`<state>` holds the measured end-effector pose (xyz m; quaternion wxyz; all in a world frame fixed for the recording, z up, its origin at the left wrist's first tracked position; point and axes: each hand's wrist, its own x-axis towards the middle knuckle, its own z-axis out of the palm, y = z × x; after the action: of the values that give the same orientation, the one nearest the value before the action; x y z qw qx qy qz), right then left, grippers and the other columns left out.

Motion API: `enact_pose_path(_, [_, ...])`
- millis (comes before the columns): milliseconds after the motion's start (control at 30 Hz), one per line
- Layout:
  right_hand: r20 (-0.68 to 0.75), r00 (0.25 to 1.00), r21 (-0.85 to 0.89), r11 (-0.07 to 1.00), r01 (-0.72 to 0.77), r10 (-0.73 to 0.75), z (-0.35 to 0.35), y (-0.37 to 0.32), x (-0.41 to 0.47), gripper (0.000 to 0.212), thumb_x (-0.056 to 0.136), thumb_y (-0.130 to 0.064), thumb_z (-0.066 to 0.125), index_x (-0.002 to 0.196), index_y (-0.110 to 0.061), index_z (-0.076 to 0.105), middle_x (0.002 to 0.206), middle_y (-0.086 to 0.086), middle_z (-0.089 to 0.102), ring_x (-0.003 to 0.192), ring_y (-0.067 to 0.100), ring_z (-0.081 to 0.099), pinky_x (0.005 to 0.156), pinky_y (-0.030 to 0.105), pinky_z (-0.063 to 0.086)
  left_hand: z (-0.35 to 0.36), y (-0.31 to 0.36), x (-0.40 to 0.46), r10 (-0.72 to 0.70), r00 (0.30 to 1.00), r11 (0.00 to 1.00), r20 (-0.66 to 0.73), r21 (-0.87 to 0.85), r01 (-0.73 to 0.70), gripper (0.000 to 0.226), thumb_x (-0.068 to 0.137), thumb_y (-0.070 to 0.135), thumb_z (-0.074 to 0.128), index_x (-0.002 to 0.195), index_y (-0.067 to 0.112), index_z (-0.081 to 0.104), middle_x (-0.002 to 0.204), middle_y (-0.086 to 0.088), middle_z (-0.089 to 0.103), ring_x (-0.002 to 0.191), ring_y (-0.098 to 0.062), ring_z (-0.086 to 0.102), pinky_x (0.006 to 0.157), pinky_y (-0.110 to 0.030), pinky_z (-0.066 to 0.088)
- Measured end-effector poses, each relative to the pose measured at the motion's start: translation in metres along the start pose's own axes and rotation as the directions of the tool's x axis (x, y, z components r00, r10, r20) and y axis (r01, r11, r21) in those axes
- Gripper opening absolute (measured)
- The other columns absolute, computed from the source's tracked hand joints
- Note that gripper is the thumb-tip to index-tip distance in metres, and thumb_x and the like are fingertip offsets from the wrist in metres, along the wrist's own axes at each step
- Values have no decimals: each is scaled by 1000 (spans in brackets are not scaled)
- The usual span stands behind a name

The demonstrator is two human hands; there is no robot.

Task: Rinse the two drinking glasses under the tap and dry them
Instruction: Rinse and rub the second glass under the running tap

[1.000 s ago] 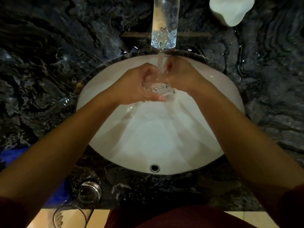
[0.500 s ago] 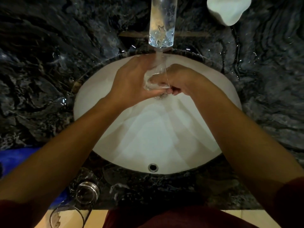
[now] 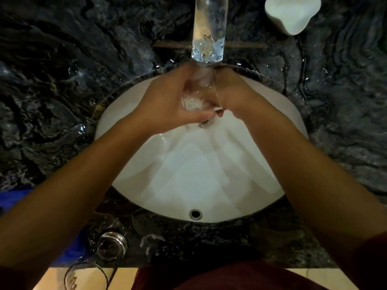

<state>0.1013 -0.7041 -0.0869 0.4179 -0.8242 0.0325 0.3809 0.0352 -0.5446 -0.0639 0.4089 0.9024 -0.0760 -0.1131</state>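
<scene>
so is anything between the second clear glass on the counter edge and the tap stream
Yes: the left forearm crosses above the second clear drinking glass on the dark marble counter, and both hands hold the first clear glass under the tap.

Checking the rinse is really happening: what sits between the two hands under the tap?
In the head view, a clear drinking glass is held between the left hand and right hand, with the tap running water into it.

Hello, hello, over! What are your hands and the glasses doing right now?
Left hand and right hand both grip one glass under the running tap. Second glass waits on the counter. Nothing in the way.
</scene>
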Motion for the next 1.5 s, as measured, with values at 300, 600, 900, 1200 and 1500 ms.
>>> enact_pose_path(300, [392, 918, 449, 859, -245, 57, -4, 10, -19, 23, 89, -15, 44, 91, 0, 60, 61, 15, 61, 50, 27, 63, 45, 26, 40, 12, -6, -11, -206, 969, 970, -139, -160, 183, 73, 70, 65, 79, 126, 24, 56, 107, 17, 69, 95, -6, 69, 82, -28, 56])
enact_pose_path(600, [-6, 999, 722, 691, -24, 41, 24, 10, -24, 41, 93, -45, 58, 112, -13, 75, 114, 12, 77, 110, 32, 72, 108, 57, 50, 33, 11, -6, -561, 803, 369, 202, -807, 461, 38, 98, 47, 58, 126, 21, 61, 114, -4, 74, 97, -27, 76, 78, -57, 63])
enact_pose_path(900, [-17, 985, 639, 760, -120, 170, 30, -4, -27, 35, 101, -41, 60, 102, -10, 77, 90, 6, 80, 84, 24, 77, 84, 39, 62, 33, 5, -1, -572, 606, -191, 553, -808, 557, 54, 100, 56, 51, 123, 9, 66, 106, -15, 75, 97, -30, 75, 94, -55, 58])
enact_pose_path(1200, [1, 961, 134, 952, 275, -277, 35, 5, -81, 49, 109, -37, 47, 156, -28, 40, 168, -5, 31, 152, 7, 31, 125, 30, 25, 31, -2, -5, -744, 542, -190, 392, -901, 390, 65, 98, 61, 55, 130, 5, 62, 110, -14, 76, 89, -29, 78, 68, -39, 61])
enact_pose_path(1500, [-191, 887, -16, 905, 426, -421, 18, 19, -91, 79, 83, -25, 82, 152, -21, 43, 148, -4, 54, 133, 13, 54, 107, 31, 48, 27, 16, 10, -678, 582, -144, 448, -858, 493, 75, 93, 64, 62, 141, 7, 58, 126, -16, 71, 104, -32, 75, 80, -42, 62])
